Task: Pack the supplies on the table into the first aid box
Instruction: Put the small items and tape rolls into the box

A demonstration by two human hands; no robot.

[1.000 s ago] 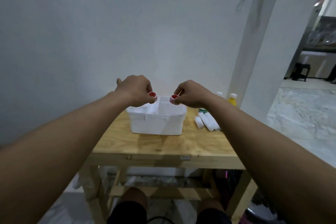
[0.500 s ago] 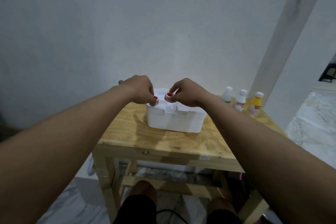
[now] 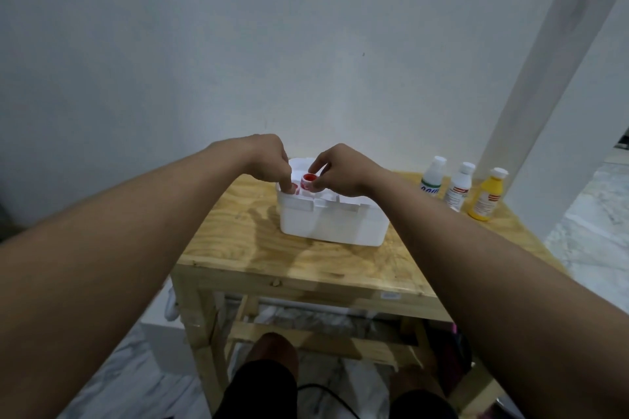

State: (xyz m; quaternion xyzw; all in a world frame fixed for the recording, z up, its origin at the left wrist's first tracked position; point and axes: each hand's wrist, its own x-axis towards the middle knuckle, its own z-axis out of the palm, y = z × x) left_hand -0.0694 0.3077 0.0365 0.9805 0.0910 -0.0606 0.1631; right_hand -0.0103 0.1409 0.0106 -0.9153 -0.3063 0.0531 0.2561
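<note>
a pale plywood table [image 3: 258,248] with a timber frame fills the middle of the view; its far right corner is cut off by a white pillar [image 3: 558,54] and its legs run behind the person's knees. on it, at about 12 o'clock from the table's centre, sits the white rectangular plastic first aid box [image 3: 332,219], open at the top, with its inner dividers only partly visible behind the hands. the left hand [image 3: 267,160] is curled, fingertips dipped into the box's left end, pinching a small red-and-white roll [image 3: 293,187] that is mostly hidden by the fingers. the right hand [image 3: 343,168] pinches a second small roll with a red top [image 3: 309,180] between thumb and fingers, just over the box's left compartment, right beside the first one. at 2 o'clock, well apart from the box, stand three upright bottles with white caps: a clear bottle with a green-and-blue label [image 3: 431,177], a white bottle with a red-banded label [image 3: 460,185], and a yellow bottle [image 3: 486,196]. their label text is too blurred to read.
</note>
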